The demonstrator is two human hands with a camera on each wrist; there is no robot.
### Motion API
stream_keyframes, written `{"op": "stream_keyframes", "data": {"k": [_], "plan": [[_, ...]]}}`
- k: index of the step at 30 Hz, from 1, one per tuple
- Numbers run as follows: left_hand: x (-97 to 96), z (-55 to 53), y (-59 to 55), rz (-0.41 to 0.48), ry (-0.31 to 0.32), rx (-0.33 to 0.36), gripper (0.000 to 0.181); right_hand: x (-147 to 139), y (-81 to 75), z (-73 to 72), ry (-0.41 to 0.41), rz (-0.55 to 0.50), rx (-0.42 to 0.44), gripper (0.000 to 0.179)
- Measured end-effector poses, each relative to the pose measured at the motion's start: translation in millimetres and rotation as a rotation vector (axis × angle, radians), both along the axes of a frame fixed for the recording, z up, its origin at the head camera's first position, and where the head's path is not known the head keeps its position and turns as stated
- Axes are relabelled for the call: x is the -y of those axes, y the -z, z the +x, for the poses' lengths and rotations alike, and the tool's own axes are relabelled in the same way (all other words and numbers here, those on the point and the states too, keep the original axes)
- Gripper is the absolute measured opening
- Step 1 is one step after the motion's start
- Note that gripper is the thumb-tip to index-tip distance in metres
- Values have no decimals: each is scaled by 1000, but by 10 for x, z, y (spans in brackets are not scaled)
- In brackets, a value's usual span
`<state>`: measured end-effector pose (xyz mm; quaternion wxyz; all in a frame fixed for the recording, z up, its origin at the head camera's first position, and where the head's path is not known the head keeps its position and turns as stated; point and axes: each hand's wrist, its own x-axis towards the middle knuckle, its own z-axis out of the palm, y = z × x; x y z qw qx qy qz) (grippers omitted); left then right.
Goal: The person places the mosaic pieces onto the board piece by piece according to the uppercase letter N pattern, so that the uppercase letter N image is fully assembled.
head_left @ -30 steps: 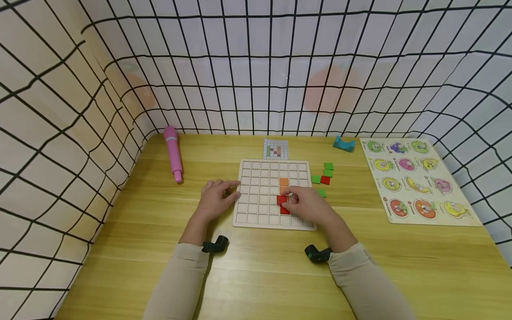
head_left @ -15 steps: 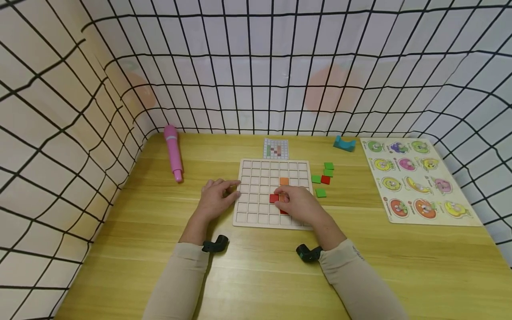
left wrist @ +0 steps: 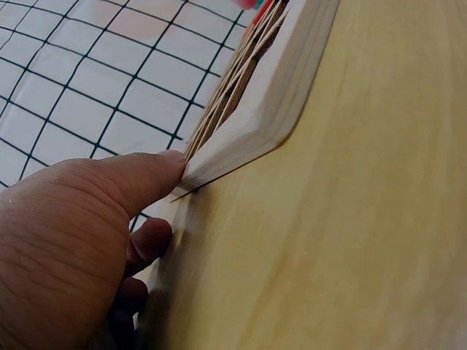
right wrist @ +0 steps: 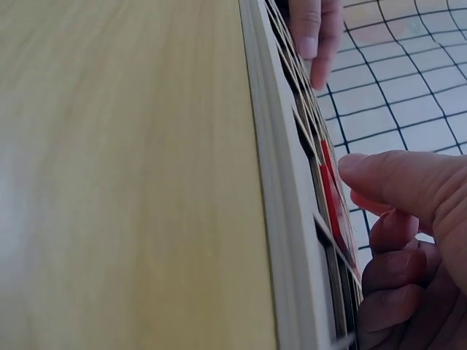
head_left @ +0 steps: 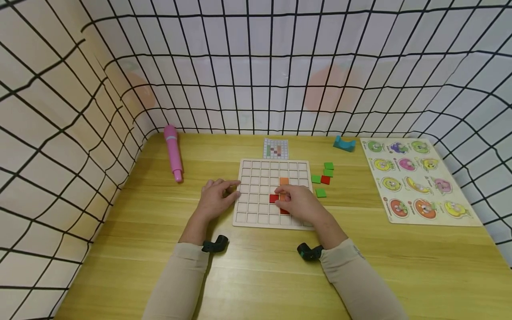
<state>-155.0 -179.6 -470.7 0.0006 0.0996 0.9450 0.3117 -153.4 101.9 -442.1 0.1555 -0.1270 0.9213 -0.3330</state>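
Observation:
A pale wooden grid board (head_left: pixel 256 209) lies at the table's centre. My left hand (head_left: pixel 216 200) steadies its left edge; in the left wrist view the thumb (left wrist: pixel 164 171) touches the board's side. Over the right half, the thumb and forefinger of my right hand (head_left: pixel 298 203) pinch the right side of a red square tile (head_left: pixel 274 198), which lies flat in a grid cell. Orange tiles (head_left: pixel 284 181) sit in the column beside it, with another red tile (head_left: pixel 284 212) below them. My right fingers partly cover that column.
Several loose green tiles (head_left: pixel 321 193) and one red tile lie right of the board. Behind it is a small printed grid card (head_left: pixel 275 149). A pink toy microphone (head_left: pixel 173 153), a teal curved piece (head_left: pixel 344 143) and a fruit picture board (head_left: pixel 440 221) lie farther out. Black netting surrounds the table.
My right hand has moved left with the red tile, bringing it from over the orange-and-red column to the cell left of it. The left hand has stayed put.

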Motion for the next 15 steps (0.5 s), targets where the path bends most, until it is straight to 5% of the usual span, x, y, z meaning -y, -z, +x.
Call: {"op": "stream_keyframes", "data": {"k": [15], "plan": [[-3, -2, 5, -9, 2, -12, 37, -600, -39, -114, 160, 29, 12, 36]]}}
